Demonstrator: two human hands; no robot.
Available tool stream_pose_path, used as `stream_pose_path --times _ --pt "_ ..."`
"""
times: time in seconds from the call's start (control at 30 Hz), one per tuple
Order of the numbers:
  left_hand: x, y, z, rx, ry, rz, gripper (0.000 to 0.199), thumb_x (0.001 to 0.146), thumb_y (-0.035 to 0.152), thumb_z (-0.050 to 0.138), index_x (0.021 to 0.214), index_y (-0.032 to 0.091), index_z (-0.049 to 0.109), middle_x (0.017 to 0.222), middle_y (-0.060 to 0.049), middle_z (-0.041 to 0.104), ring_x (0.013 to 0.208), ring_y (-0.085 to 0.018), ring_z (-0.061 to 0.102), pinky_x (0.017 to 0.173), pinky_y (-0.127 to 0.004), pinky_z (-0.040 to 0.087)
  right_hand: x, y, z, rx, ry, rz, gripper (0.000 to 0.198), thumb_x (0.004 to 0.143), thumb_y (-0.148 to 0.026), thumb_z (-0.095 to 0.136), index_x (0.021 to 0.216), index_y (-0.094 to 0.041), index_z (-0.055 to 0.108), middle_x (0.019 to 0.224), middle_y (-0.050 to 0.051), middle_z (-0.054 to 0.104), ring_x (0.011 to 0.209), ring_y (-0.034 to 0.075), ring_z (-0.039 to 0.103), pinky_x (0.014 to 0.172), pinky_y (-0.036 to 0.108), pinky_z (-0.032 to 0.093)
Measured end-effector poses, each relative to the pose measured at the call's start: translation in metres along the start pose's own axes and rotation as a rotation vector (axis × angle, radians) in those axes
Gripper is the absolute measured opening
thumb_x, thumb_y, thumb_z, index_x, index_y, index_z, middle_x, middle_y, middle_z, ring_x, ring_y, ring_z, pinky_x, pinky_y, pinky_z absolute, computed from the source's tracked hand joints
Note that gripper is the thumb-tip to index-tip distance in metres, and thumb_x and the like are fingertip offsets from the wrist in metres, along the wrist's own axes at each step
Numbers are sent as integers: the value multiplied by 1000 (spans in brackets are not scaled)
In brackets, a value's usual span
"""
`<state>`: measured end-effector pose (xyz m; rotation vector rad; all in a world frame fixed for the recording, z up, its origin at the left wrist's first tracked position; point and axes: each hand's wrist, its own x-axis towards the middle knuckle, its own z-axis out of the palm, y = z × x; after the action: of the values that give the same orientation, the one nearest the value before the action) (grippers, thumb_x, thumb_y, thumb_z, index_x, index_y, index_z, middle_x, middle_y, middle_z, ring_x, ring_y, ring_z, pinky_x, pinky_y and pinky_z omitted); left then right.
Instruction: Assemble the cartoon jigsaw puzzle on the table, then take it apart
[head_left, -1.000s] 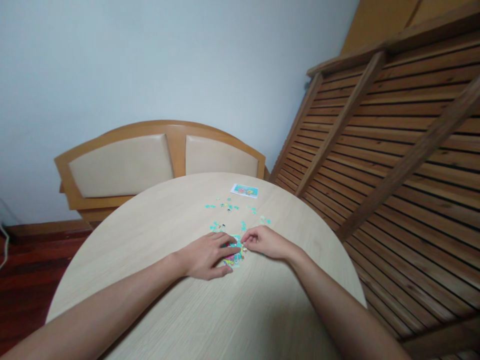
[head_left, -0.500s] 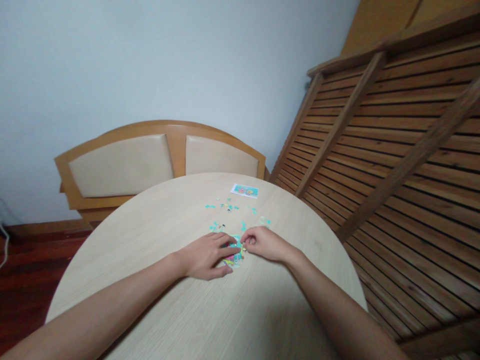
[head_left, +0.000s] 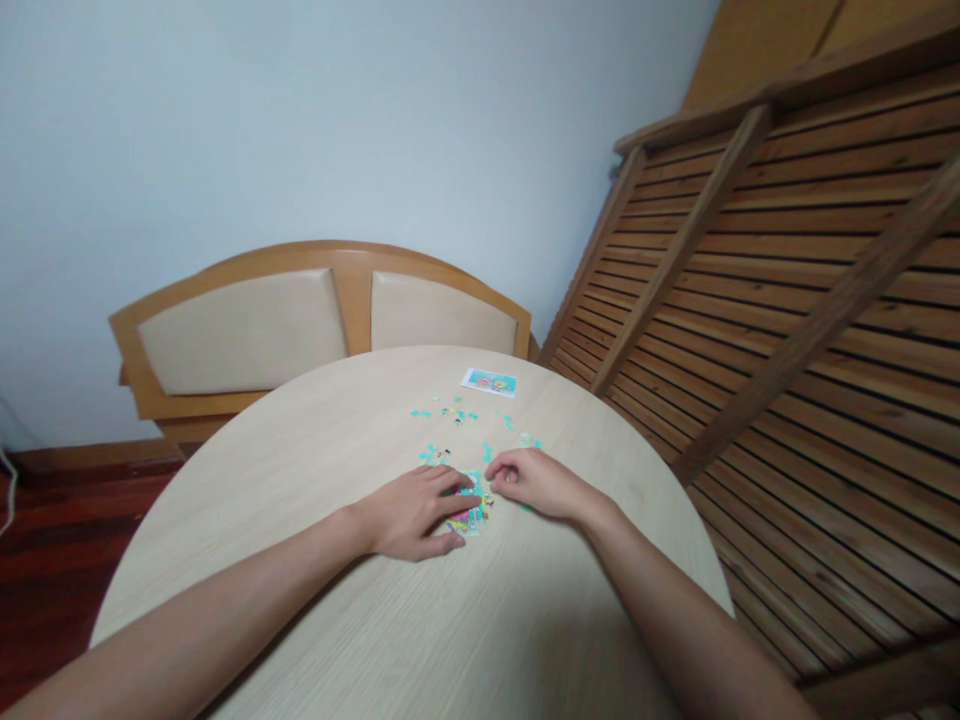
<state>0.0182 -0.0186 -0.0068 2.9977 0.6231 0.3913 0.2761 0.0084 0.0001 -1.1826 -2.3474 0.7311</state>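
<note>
A partly joined jigsaw puzzle (head_left: 474, 514) in turquoise, pink and yellow lies on the table, much of it covered by fingers. My left hand (head_left: 416, 512) rests flat over its left side with the fingers spread. Just off the puzzle's upper right edge is my right hand (head_left: 536, 482), thumb and fingers pinched together. Whatever is between those fingertips, if anything, is too small to make out. Beyond the hands lie loose puzzle pieces (head_left: 430, 455), mostly turquoise, with several more turquoise pieces (head_left: 457, 412) farther back.
A small picture card (head_left: 489, 382) lies near the far edge of the round wooden table (head_left: 315, 620). Behind the table stands a padded wooden headboard (head_left: 240, 330) against the wall. A slatted wooden frame (head_left: 750, 330) leans along the right side.
My right hand has shifted slightly up and away from the puzzle's right edge, uncovering a bit more of it. The left hand stays in place.
</note>
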Motion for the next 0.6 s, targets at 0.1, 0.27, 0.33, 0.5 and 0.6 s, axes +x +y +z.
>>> stream_pose_path --times 0.1,0.27,0.33,0.5,0.6 --pt "0 -1 0 -2 0 11 52 95 47 53 140 22 51 130 -15 57 115 -32 57 100 -45 46 -6 15 -20 -28 106 43 20 87 -29 59 92 -17 74 78 3 71 69 16 61 62 24 42" --pt "0 -2 1 -6 -11 8 54 94 46 53 142 22 49 131 -15 56 116 -32 56 101 -45 46 -16 49 -45 -102 155 160 21 84 -30 60 86 -14 74 74 4 71 67 17 61 61 26 42" --pt "0 -1 1 -6 -15 4 53 95 46 53 142 21 49 131 -15 56 117 -32 56 102 -45 46 -18 58 -48 -91 130 183 20 82 -29 61 85 -14 74 75 5 71 68 18 62 62 26 43" --pt "0 -1 1 -7 -17 9 52 95 46 53 141 21 50 130 -15 56 116 -32 56 101 -46 46 -17 61 -43 -48 41 217 25 79 -35 66 88 -14 76 74 5 70 68 18 61 62 26 43" --pt "-1 -1 1 -12 -6 11 52 95 46 52 140 21 51 129 -15 56 115 -32 57 100 -46 47 -16 61 -40 -70 32 231 29 76 -36 69 93 -14 76 77 5 70 69 17 60 62 25 42"
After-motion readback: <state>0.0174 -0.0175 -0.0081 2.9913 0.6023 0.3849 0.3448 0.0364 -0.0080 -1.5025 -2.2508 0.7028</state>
